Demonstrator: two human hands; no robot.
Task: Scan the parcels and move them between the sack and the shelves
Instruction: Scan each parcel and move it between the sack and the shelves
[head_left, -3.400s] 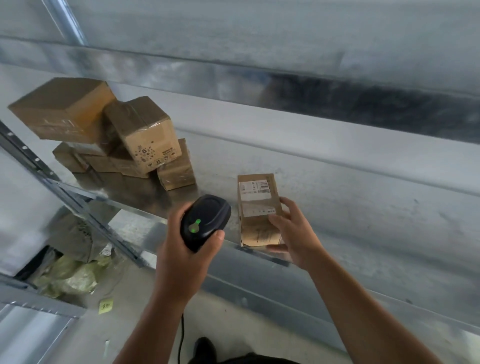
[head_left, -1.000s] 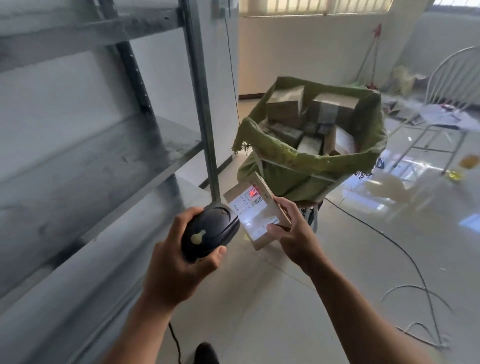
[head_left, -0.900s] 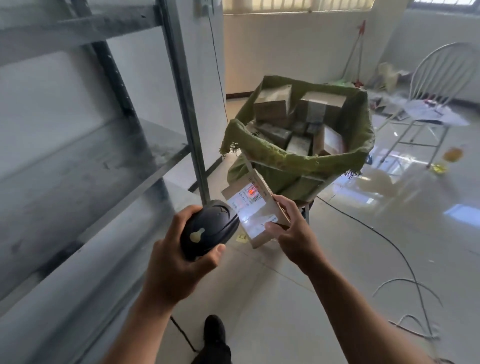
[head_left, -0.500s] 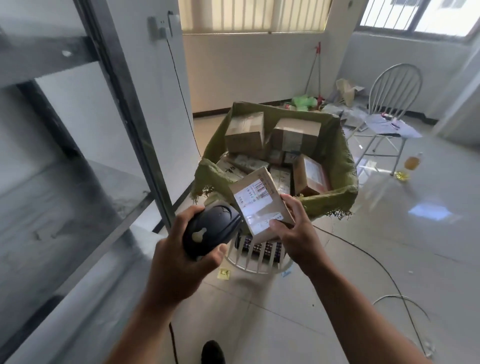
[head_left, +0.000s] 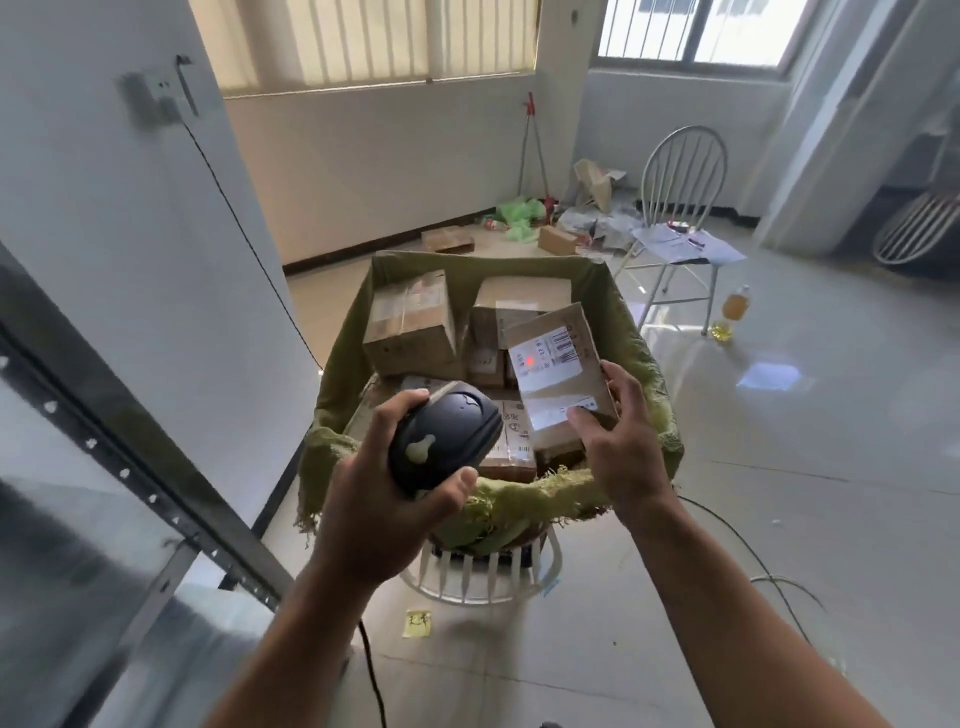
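Fingers (head_left: 589, 415) of right hand (head_left: 621, 447) pinch parcel (head_left: 558, 374) above sack (head_left: 524, 499); left hand (head_left: 384, 499) grips scanner (head_left: 444, 447).

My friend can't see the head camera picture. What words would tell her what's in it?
A left hand points a black scanner at a labelled parcel held by the right hand, above a green sack of boxes.

Your left hand (head_left: 382, 512) grips the scanner (head_left: 444, 446); your right hand (head_left: 621, 441) holds a labelled parcel (head_left: 558, 371), red dot on it, over the sack (head_left: 647, 364).
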